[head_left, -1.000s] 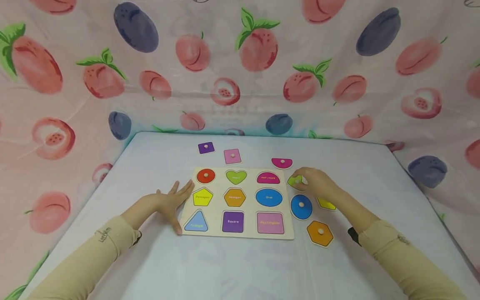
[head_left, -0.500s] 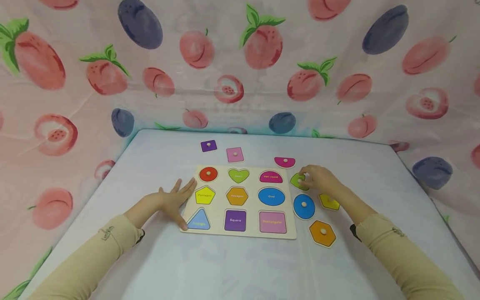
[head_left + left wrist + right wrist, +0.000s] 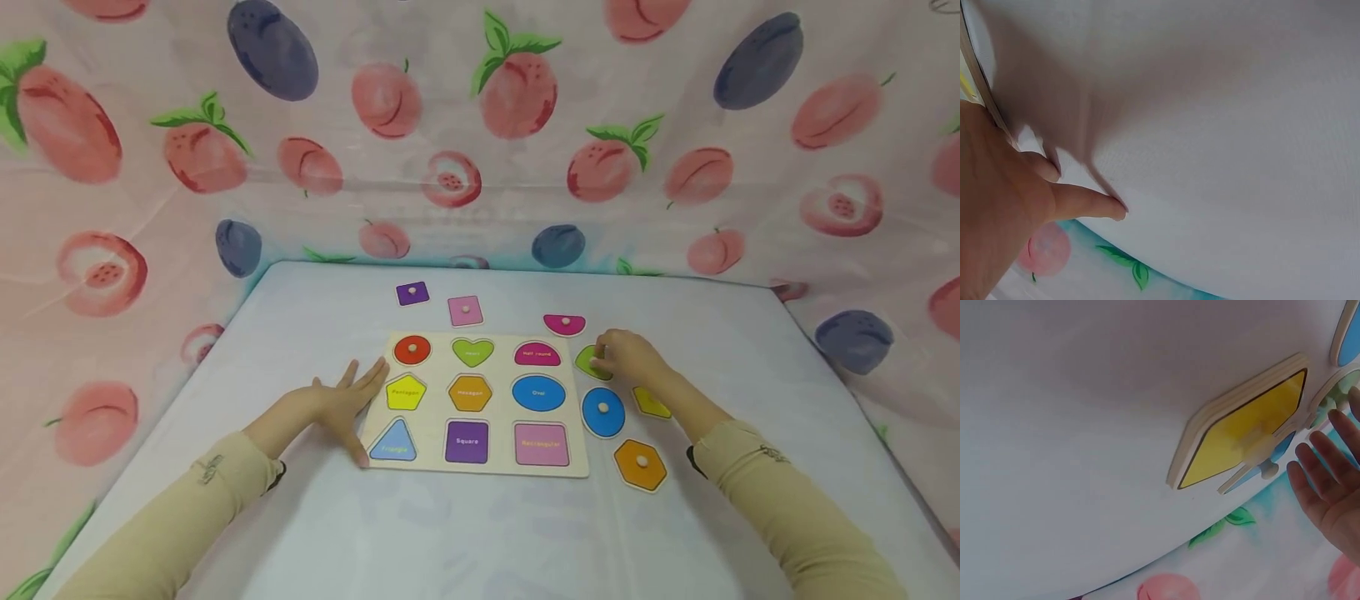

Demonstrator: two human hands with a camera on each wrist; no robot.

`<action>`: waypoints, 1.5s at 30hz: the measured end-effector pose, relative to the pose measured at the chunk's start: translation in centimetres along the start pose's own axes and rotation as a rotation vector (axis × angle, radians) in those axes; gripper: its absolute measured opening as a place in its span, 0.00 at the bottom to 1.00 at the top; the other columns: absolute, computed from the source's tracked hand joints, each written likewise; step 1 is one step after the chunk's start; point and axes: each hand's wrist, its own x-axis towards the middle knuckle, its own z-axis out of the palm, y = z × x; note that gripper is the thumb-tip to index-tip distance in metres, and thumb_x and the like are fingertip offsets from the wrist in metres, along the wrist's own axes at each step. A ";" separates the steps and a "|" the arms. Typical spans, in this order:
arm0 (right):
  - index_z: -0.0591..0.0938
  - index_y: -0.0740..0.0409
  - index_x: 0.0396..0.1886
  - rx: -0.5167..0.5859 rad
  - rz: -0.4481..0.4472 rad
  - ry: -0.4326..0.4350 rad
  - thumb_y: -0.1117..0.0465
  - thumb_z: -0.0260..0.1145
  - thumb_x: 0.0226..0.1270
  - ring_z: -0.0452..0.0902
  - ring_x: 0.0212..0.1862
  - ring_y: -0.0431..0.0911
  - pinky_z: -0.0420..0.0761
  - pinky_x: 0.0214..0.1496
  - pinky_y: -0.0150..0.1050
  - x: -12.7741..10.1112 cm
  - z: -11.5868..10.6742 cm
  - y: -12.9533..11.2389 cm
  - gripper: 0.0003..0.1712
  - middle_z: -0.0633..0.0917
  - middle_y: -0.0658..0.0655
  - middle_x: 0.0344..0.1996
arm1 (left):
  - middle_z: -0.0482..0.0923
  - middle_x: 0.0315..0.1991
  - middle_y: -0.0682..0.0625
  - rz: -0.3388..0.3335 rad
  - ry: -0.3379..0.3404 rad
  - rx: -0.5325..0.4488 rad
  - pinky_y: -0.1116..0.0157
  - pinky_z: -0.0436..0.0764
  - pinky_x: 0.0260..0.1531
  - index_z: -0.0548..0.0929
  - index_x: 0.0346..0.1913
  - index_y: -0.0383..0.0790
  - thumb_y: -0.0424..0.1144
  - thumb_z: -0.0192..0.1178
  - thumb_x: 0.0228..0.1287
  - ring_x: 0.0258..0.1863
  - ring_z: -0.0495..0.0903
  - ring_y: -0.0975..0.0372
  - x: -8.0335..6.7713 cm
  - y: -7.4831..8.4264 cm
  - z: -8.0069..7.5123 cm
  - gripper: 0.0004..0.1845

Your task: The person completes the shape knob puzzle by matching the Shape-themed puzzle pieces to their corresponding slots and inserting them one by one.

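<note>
- The right hand (image 3: 630, 358) has its thumb and finger bent in, and they seem to pinch the green piece (image 3: 586, 360) by its knob, which the fingers mostly hide.
- The green piece is right under the grip and looks flat on the table (image 3: 480, 542).
- It looks like wood, so it should be light, stiff and hard to break. Its smooth top may be slippery. The little knob in the middle looks like the best place to hold.
- Close to the grip, on the person's side, is the blue oval piece (image 3: 594, 410). The yellow piece (image 3: 652, 406) is near too, a bit to the right.
- The orange piece (image 3: 630, 471) is farther toward the person.
- Just past the grip, to the left, is the dark pink piece (image 3: 555, 322).
- Left of the grip is the board (image 3: 437, 417), with the red round piece (image 3: 403, 355) in its spot.
- Across the board, the left hand (image 3: 341, 410) has its fingers spread out and touches the edge.
</note>
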 end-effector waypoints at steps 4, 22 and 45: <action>0.82 0.65 0.32 -0.013 0.029 0.001 0.59 0.68 0.60 0.75 0.33 0.49 0.82 0.44 0.43 0.2 0.1 -0.1 0.12 0.82 0.59 0.28 | 0.21 0.75 0.44 -0.001 -0.005 -0.004 0.23 0.35 0.53 0.31 0.74 0.42 0.62 0.76 0.28 0.72 0.23 0.39 0.2 0.1 -0.1 0.78; 0.83 0.68 0.31 0.014 0.033 0.044 0.63 0.68 0.60 0.75 0.31 0.50 0.83 0.39 0.43 0.1 0.1 -1.0 0.10 0.84 0.62 0.28 | 0.22 0.76 0.46 -0.007 0.012 0.024 0.23 0.35 0.53 0.30 0.74 0.43 0.62 0.77 0.27 0.72 0.24 0.39 0.7 -0.2 0.1 0.78; 0.83 0.70 0.40 0.134 0.029 0.099 0.68 0.62 0.64 0.75 0.45 0.59 0.78 0.55 0.52 0.0 -0.1 -0.9 0.09 0.83 0.69 0.43 | 0.22 0.76 0.45 -0.018 0.023 -0.003 0.23 0.35 0.53 0.31 0.74 0.43 0.61 0.77 0.28 0.72 0.24 0.40 0.2 -0.3 0.3 0.78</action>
